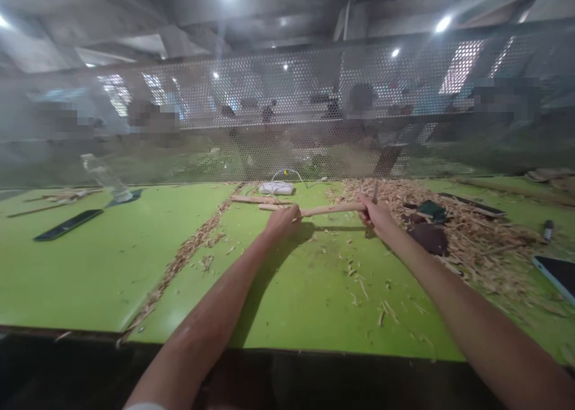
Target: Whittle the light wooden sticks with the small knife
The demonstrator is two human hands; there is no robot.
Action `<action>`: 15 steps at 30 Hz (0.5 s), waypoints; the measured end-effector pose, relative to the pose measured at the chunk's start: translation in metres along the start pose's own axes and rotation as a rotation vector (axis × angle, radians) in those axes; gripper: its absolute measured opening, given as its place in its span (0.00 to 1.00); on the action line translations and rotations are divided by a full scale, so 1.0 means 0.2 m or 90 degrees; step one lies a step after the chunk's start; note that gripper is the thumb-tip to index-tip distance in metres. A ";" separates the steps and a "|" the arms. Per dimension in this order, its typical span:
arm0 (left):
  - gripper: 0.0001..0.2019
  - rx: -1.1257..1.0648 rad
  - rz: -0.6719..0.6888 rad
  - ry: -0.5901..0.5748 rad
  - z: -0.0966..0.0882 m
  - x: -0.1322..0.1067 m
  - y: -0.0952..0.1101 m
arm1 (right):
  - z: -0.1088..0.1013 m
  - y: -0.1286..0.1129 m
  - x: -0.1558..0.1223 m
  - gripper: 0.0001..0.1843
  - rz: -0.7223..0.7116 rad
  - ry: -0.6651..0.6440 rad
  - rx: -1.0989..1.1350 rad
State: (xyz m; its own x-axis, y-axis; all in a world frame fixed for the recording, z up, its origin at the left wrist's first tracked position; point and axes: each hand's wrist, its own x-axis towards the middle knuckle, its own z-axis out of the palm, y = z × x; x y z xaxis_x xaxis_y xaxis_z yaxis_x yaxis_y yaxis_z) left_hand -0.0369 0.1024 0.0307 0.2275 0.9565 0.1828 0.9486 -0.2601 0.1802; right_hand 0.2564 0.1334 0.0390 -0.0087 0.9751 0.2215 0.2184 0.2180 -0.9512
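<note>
The left hand point(284, 221) has its grip wrapped around a pale wooden stick point(330, 209), held crosswise just above the bench point(309, 302), probably to steady it. The right hand point(376, 213) is closed at the stick's right end on a narrow tool point(375, 190) that sticks out above and below the fist (whether those fingers also clasp the wood, I cannot tell). Wood shavings point(471, 242) lie heaped to the right, perhaps pushed there to leave working room. A white power strip point(276, 188) sits by the perforated screen point(287, 146), likely to stay out of the way. The small dark bottle point(548, 230) seems to carry a pale label, too small to read; no brand is legible.
</note>
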 end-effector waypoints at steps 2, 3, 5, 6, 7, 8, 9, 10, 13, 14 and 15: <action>0.10 0.002 0.008 -0.013 -0.01 0.00 0.01 | -0.01 0.01 0.00 0.17 0.037 0.029 0.046; 0.11 0.004 0.012 -0.020 -0.02 -0.01 0.02 | -0.02 0.01 0.00 0.16 0.060 0.045 0.072; 0.11 0.002 0.026 -0.026 -0.02 -0.01 0.04 | -0.03 0.02 0.01 0.16 0.063 0.057 0.095; 0.11 -0.005 0.037 -0.022 -0.02 -0.01 0.05 | -0.04 0.02 0.02 0.16 0.054 0.056 0.107; 0.10 -0.016 0.048 -0.018 -0.02 -0.01 0.05 | -0.04 0.02 0.02 0.17 0.044 0.050 0.119; 0.09 -0.028 0.055 -0.016 -0.02 -0.01 0.04 | -0.05 0.02 0.02 0.17 0.033 0.040 0.131; 0.09 -0.041 0.058 -0.017 -0.01 -0.01 0.04 | -0.06 0.02 0.02 0.16 0.024 0.028 0.143; 0.09 -0.054 0.050 -0.027 -0.01 -0.01 0.03 | -0.06 0.02 0.02 0.16 0.017 0.016 0.155; 0.08 -0.068 0.029 -0.019 0.00 -0.01 0.00 | -0.07 0.02 0.01 0.13 0.005 -0.014 0.189; 0.08 -0.068 0.028 -0.011 0.00 -0.01 -0.01 | -0.08 0.02 0.01 0.14 0.000 -0.024 0.200; 0.08 -0.070 0.028 -0.004 0.00 -0.01 -0.02 | -0.08 0.02 0.01 0.15 -0.002 -0.034 0.208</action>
State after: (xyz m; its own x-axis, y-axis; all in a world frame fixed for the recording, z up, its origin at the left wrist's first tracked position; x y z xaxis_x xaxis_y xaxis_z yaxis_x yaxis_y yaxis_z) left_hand -0.0417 0.1021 0.0289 0.2702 0.9444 0.1874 0.9078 -0.3147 0.2772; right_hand 0.2725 0.1361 0.0381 -0.0620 0.9731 0.2218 -0.1063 0.2145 -0.9709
